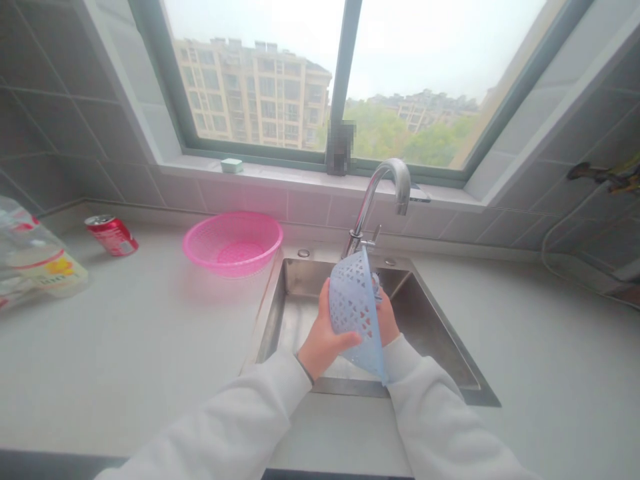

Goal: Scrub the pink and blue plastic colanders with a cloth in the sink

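Observation:
A light blue plastic colander (351, 300) with heart-shaped holes is held tilted on its side above the sink. My left hand (327, 340) grips it from the outside, with the thumb across its lower wall. On the open side, my right hand (389, 317) reaches in behind the rim; most of its fingers are hidden. A small pale, greyish thing (377, 288) shows at its fingertips, too little of it to name. The curved chrome faucet (400, 183) stands just behind the colander. Below lies the stainless steel sink (440, 340).
A pink plastic basket (233, 243) sits on the counter (150, 353) left of the sink. Farther left are a red can (113, 235) and a clear plastic bag with a yellow label (45, 263). A pale green block (231, 165) lies on the windowsill (280, 177).

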Demonstrator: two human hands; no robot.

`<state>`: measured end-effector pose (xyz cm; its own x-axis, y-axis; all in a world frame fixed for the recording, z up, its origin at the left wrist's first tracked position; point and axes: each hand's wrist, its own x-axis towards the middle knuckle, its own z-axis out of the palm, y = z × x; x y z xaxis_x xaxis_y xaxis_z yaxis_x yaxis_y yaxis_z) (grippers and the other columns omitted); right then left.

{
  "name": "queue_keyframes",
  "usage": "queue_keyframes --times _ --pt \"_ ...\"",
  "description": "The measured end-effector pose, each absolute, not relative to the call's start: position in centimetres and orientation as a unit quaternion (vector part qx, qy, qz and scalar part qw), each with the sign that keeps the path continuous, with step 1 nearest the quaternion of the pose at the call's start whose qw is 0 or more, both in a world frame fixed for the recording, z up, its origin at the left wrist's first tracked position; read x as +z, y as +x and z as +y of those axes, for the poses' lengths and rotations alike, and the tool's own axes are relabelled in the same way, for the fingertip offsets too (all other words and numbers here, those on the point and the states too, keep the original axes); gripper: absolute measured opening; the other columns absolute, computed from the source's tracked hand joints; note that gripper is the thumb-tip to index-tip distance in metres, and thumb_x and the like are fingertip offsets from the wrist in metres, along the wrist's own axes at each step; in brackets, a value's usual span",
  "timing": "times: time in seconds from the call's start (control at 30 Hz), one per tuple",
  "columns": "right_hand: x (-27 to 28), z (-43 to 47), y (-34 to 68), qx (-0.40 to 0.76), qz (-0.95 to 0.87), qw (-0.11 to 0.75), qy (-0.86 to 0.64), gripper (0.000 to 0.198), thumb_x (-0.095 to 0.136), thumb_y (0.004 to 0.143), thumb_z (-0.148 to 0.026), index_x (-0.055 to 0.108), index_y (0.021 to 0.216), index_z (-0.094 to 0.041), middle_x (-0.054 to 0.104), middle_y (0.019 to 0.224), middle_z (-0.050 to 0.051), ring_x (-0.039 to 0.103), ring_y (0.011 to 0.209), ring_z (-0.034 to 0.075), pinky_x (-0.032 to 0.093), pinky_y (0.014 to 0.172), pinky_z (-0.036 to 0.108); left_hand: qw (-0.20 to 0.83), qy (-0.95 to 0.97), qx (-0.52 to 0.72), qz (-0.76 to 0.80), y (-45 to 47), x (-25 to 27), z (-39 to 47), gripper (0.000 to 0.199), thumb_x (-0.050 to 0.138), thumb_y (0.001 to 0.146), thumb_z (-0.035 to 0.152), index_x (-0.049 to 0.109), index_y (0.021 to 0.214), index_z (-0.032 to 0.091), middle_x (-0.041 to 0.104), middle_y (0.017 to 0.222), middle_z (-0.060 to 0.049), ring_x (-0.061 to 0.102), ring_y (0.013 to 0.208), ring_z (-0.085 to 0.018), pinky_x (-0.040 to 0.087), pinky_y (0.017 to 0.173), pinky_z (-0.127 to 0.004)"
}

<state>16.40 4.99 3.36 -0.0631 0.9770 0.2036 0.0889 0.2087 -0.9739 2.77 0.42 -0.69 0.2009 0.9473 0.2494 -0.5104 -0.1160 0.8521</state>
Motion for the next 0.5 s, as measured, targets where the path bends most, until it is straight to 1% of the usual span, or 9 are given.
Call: queue_keyframes --times 0.13,0.23,0.33,0.5 --pt "2.8 5.0 16.0 0.369 -0.625 0.516 -0.455 0.027 0.076 0.076 -0.043 0.078 0.098 -0.027 0.080 0.100 0.005 0.073 0.104 0.032 0.055 0.099 0.048 0.638 0.421 0.591 0.255 2.2 -0.5 0.5 0.133 0.094 0.064 0.051 0.009 0.164 0.031 0.030 0.169 -0.016 0.025 0.157 -0.041 0.022 0.128 -0.057" --pt "2.3 5.4 16.3 0.330 -0.630 0.518 -0.476 0.027 0.071 0.079 -0.035 0.077 0.103 -0.026 0.080 0.105 0.006 0.073 0.103 0.031 0.055 0.100 0.048 0.657 0.420 0.580 0.236 1.9 -0.4 0.5 0.130 0.095 0.064 0.047 0.013 0.164 0.033 0.029 0.170 -0.014 0.025 0.157 -0.039 0.023 0.128 -0.055" --pt "1.8 6.3 17.2 0.283 -0.619 0.523 -0.513 0.031 0.069 0.080 -0.034 0.076 0.108 -0.024 0.079 0.112 0.007 0.071 0.106 0.033 0.052 0.104 0.050 0.665 0.424 0.577 0.210 1.9 -0.3 0.4 0.131 0.097 0.062 0.046 0.016 0.164 0.034 0.030 0.169 -0.012 0.026 0.157 -0.039 0.025 0.127 -0.055" --pt "1.2 7.6 18.6 0.244 -0.593 0.528 -0.557 0.031 0.066 0.083 -0.036 0.077 0.109 -0.022 0.079 0.110 0.009 0.070 0.110 0.036 0.051 0.104 0.054 0.684 0.421 0.563 0.195 1.7 0.1 0.4 0.134 0.098 0.059 0.045 0.016 0.164 0.036 0.035 0.167 -0.014 0.033 0.153 -0.042 0.029 0.124 -0.058"
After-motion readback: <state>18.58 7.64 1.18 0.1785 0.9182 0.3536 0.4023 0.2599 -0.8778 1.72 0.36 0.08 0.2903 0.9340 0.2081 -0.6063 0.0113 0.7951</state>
